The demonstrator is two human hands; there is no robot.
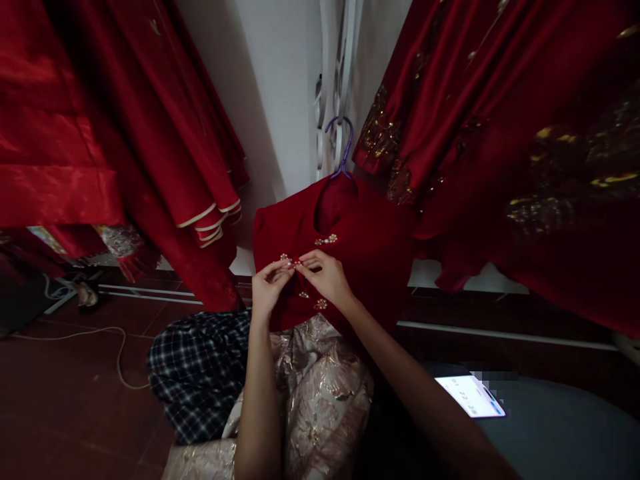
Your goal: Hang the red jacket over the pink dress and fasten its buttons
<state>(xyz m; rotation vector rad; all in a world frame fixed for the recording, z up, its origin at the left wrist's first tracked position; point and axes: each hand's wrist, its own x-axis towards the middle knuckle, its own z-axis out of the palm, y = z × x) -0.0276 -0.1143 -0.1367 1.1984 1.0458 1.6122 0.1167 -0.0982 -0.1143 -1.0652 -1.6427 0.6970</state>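
Because the purple hanger (pixel 345 152) appears hooked on the white metal frame (pixel 325 60), the red top (pixel 373 250) hangs with its front toward me, and I take it that this leaves both hands free for the small work. From my remote seat I see the top upright between two rows of red garments (pixel 193 133), its lower edge meeting the gold-patterned cloth (pixel 320 407) across the lap, which probably steadies it a little.

My left hand (pixel 270 285) and right hand (pixel 325 275) meet below the neck opening, at a beaded fastener (pixel 285 257). On each, thumb and forefinger are drawn together with almost no gap, pinching at the fastener; which part each side has I cannot tell, since the fingertips cover it. Facing each other this way, I judge, they can control something so small from both ends. Another fastener (pixel 326 239) sits just under the neck opening, and two more lie nearer the lower edge.

On the grey surface (pixel 555 433) to my right, a lit phone (pixel 473 400) lies toward the far left corner, perhaps to be within sight while clear of the arms.
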